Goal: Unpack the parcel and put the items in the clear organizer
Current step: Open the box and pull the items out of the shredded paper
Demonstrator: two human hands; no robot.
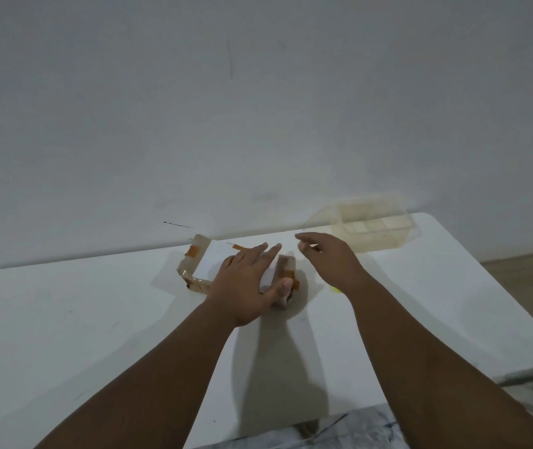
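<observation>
The left hand [245, 280] lies flat on the taped parcel [206, 264], fingers spread, gripping nothing; the right hand [329, 257] hovers open and empty; tugging tape one-handed could skid the parcel along the surface [80, 306].

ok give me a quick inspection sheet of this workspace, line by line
surface: white table, faint scuffs, set against a wall.
job's things: parcel, white top, brown tape tabs, sealed as far as shown; clear organizer at the far right, lid open, compartments look empty.
clutter: small yellow-green speck by the right wrist, too small to identify.
grippers: left hand flat on the parcel, thumb at its near right corner; right hand open above the table beside the parcel, holding nothing.
cables: nothing seen.
surroundings: plain white wall; wood floor at right; patterned floor below the table edge.
</observation>
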